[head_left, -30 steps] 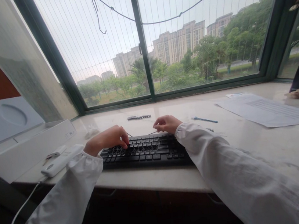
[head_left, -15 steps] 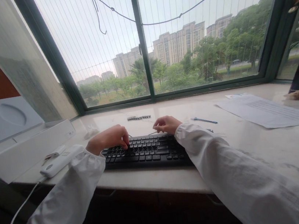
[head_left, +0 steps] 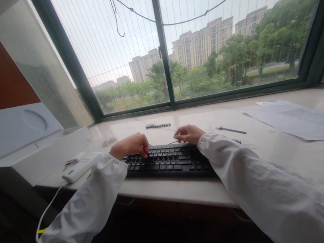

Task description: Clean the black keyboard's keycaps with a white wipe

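- Head view, the work in hand: a person in white sleeves bends over a black keyboard (head_left: 167, 161) on a pale stone bench (head_left: 171, 190) below a window, the step apparently being close fingerwork at the keys.
- Left grip: the left hand (head_left: 132, 145) hooks down over the left part of the keyboard, thumb and fingers drawn close together at the keys; there is no telling whether anything small is pinched between them.
- Right grip: the right hand (head_left: 190, 134) is poised at the keyboard's far edge, thumb and forefinger nearly meeting beside a thin dark cable (head_left: 172, 142); whether they hold anything is too small to make out.
- The next move, by judgement, calls for a light, exact left fingertip, with the right sleeve (head_left: 257, 180) kept off the keys.
- Around them: a blue pen (head_left: 232, 130) and printed paper (head_left: 297, 120) to the right, a white box (head_left: 55, 154) to the left.
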`<action>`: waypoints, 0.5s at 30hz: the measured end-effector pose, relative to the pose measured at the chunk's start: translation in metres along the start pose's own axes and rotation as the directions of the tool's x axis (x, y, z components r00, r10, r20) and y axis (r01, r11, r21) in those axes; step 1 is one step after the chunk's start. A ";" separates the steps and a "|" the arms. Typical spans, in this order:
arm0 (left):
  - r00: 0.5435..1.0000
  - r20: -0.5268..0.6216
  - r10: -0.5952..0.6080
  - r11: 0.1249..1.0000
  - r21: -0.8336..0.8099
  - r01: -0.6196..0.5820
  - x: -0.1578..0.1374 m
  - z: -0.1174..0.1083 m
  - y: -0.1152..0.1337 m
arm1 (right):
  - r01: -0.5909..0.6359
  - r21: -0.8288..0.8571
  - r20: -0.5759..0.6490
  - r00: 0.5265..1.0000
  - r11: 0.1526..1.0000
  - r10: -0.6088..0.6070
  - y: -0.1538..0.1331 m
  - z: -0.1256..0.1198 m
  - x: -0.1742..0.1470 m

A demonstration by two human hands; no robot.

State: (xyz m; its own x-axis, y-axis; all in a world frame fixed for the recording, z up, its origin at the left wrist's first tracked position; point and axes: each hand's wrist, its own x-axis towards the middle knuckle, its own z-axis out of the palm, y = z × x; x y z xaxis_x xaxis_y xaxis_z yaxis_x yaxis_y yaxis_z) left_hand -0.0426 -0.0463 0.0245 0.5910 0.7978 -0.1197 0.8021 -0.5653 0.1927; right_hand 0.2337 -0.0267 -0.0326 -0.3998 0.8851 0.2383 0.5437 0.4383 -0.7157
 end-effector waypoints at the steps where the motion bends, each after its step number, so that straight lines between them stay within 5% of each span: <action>1: 1.000 -0.012 -0.004 1.000 0.006 0.004 0.000 0.001 0.001 | -0.003 -0.005 0.003 1.000 1.000 0.003 0.001 0.000 0.000; 15: 0.997 -0.014 -0.079 0.994 0.078 0.080 0.004 0.001 0.014 | -0.011 0.007 -0.002 1.000 1.000 0.011 0.005 0.001 0.002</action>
State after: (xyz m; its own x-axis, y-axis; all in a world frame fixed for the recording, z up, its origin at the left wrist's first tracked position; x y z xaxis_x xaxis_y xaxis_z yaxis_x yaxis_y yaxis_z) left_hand -0.0286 -0.0516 0.0254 0.5244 0.8429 -0.1205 0.8510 -0.5143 0.1061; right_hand 0.2342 -0.0228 -0.0363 -0.3921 0.8904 0.2313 0.5434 0.4271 -0.7227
